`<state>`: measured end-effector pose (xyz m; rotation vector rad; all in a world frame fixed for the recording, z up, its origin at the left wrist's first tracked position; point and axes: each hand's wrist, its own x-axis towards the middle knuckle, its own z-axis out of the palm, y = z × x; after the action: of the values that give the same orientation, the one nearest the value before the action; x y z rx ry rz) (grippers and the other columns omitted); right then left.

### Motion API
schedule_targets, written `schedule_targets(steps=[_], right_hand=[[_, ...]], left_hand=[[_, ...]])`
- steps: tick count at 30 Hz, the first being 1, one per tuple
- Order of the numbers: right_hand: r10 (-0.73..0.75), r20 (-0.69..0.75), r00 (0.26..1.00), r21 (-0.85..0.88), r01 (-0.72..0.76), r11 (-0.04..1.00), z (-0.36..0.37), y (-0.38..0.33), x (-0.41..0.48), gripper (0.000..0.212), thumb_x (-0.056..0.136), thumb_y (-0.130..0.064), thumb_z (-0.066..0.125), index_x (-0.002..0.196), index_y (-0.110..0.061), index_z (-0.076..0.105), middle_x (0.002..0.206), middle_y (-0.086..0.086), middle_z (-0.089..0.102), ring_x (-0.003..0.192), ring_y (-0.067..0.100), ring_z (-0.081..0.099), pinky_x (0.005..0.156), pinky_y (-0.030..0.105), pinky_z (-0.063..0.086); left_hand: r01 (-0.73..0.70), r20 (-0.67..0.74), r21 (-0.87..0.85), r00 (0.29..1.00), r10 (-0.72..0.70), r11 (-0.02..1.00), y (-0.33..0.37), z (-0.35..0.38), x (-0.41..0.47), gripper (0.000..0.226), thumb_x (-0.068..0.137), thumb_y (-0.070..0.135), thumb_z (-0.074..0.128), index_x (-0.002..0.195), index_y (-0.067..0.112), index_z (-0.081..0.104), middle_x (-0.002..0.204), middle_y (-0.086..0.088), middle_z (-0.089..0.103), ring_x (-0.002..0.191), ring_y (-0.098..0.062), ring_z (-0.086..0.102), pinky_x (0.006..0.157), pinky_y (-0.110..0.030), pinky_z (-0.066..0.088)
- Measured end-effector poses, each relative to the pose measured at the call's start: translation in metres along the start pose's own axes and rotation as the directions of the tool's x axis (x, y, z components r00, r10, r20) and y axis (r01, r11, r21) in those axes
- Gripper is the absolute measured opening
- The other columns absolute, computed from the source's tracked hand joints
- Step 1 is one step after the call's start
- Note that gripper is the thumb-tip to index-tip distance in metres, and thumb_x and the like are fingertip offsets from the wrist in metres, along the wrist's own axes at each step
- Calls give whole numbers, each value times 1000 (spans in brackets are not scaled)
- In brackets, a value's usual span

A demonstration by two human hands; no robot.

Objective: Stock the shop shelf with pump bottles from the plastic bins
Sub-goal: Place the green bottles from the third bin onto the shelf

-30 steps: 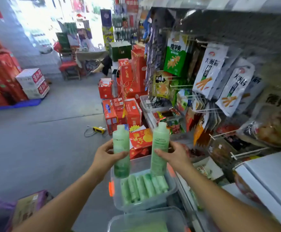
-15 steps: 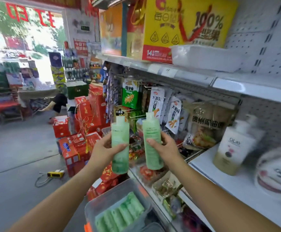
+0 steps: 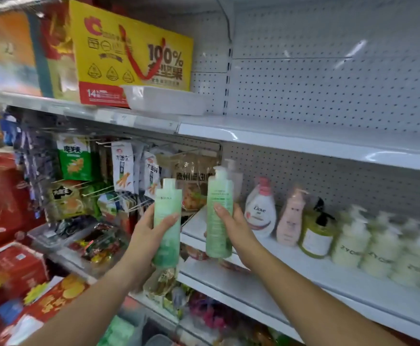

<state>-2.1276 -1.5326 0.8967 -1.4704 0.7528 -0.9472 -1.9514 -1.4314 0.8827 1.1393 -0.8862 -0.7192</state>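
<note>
Left green bottle (image 3: 167, 221): pale mint at top, deeper green toward base. Right green bottle (image 3: 219, 213): same mint-to-green fade, faint lines of print. Shelf (image 3: 328, 278): white. Pegboard (image 3: 328, 78): pale grey, regular grid of dark dots. Dove bottle (image 3: 260, 211): white, red swirl, pink cap. Slim bottle (image 3: 290, 221): pink. Round bottle (image 3: 316, 236): olive-yellow, white label, black pump. Cream bottles (image 3: 351, 240): pale yellow-white. Box (image 3: 134, 58): yellow, red band. Cartons (image 3: 11, 268): red.

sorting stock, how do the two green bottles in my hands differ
The left hand holds the left bottle lower, before hanging snack packets; the right hand holds the right bottle higher, by the shelf. Left bottle shows one print line, right bottle dense text. Both green, held upright.
</note>
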Motion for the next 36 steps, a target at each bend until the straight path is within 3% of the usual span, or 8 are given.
schedule_targets(steps=[7,12,17,21,24,29,31,36], right_hand=[[51,-153,987,-15,-54,998,-129,-19,-60,25,102,-23,48,124,-34,47,118,-3,63,112,19,61,102,42,47],[41,-221,974,-63,-56,996,-229,-28,-118,34,103,-25,49,134,-36,43,124,-10,63,115,12,61,106,43,47],[-91,-319,943,-278,-1,961,-318,-43,-183,49,90,-26,71,134,-29,48,117,-18,64,98,-13,61,81,11,53],[-95,-426,900,-337,-60,940,-384,-45,-228,48,78,-22,84,122,-21,62,103,-14,70,81,-11,66,72,12,55],[-101,-519,849,-312,-79,947,-423,-47,-253,53,73,-25,88,118,-23,59,98,-16,66,76,-10,65,60,8,50],[-101,-601,793,-254,-69,965,-469,-39,-266,61,78,-30,84,126,-25,47,111,-6,65,95,4,66,76,22,57],[-80,-626,776,-197,-58,979,-482,-35,-264,61,83,-28,79,130,-22,41,112,-3,65,94,6,67,74,23,57],[-69,-645,761,-166,-52,985,-513,-31,-246,59,91,-29,71,134,-17,33,112,-4,61,98,8,64,79,26,55]], left_hand=[[71,250,-84,967,-48,994,-4,135,-17,42,77,38,75,116,27,65,103,-7,75,91,-26,73,73,-40,58],[101,398,-102,916,-53,990,-18,241,-45,42,79,28,70,121,21,63,107,-9,74,95,-25,71,76,-36,55],[70,539,-64,842,-25,995,-28,346,-91,32,92,12,65,123,20,60,110,-3,74,100,-23,71,82,-38,57],[82,591,-38,806,-44,996,-38,415,-123,45,80,24,78,122,21,63,113,-3,74,103,-26,71,91,-49,56],[108,593,-38,803,-64,993,-46,456,-136,47,78,25,79,121,20,64,112,-4,74,103,-27,71,90,-50,56],[122,634,-44,770,-66,992,-51,507,-147,36,87,16,70,122,16,62,109,-7,74,98,-27,72,82,-43,58],[133,651,-44,756,-72,990,-53,524,-145,30,91,11,64,120,16,62,107,-7,74,95,-26,72,78,-39,57],[150,715,-61,696,-62,987,-65,562,-129,35,85,26,69,118,16,63,105,-10,73,93,-27,71,75,-39,56]])
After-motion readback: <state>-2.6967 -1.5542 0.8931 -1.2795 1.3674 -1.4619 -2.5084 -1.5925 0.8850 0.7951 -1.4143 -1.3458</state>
